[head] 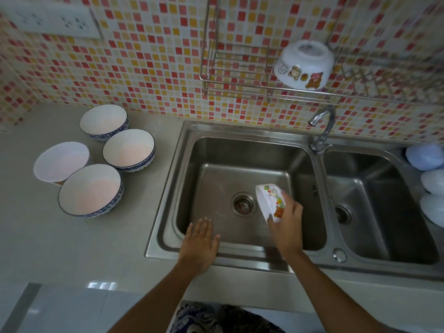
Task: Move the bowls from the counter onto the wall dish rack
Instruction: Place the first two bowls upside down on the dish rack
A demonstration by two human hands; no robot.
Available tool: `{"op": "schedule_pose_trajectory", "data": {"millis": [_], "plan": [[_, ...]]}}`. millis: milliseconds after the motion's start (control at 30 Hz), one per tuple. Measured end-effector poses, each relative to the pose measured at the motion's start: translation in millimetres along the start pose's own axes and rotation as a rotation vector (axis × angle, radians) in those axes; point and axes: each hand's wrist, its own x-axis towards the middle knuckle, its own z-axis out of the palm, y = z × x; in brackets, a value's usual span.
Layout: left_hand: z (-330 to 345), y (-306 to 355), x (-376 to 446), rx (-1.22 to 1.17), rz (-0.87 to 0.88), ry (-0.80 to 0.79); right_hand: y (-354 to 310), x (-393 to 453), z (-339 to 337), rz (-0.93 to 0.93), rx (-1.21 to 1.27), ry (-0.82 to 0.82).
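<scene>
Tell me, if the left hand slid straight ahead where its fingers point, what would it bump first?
Probably nothing nearby: the left hand points over the sink basin. Further on comes its back wall, though depth is unclear.

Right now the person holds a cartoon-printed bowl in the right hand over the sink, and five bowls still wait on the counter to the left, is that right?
Not quite: the head view shows four bowls on the counter, not five. The rest holds: the right hand grips the cartoon-printed bowl over the sink.
</scene>
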Motion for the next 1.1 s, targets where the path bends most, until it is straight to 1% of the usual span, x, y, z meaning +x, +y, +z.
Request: {"op": "schedule_pose_trajectory", "data": {"millis": [67,133,233,333,433,533,633,833,967,1033,1100], "plan": [[-10.8,1.6,3.1,-0.087,-0.001,-0.008,-16.5,6.6,-12.0,0.115,0.149,0.088],[-31.0,2.9,12.2,-0.163,0.038,0.061,-30.5,16.4,-24.8,0.219,0.304,0.133],[-81.6,8.5,34.7,-0.202,0.141,0.277,-46.9,33.9,-40.8,0.379,0.552,0.14],[-147.7,22.3,55.7,-0.201,0.245,0.524,-60.8,48.1,-56.0,0.518,0.828,0.083],[-213.5,44.1,62.3,-0.173,0.317,0.755,-77.4,56.3,-72.2,0.517,0.946,0.002],[-260.7,61.0,64.2,-0.113,0.382,0.91,-95.1,61.9,-89.2,0.459,0.943,-0.045],[-286.4,67.1,74.3,0.007,0.439,0.929,-112.2,65.3,-104.7,0.398,0.958,-0.083],[-302.4,52.5,101.6,0.175,0.366,0.848,-147.7,77.8,-135.6,0.315,1.014,-0.143],[-301.5,42.8,106.7,0.304,0.351,0.846,-166.8,96.6,-156.6,0.255,1.185,-0.192],[-301.2,42.9,107.6,0.287,0.362,0.839,-177.8,108.0,-166.0,0.241,1.293,-0.164],[-299.2,44.8,106.3,0.249,0.338,0.842,-192.2,120.8,-174.1,0.229,1.371,-0.127]]}}
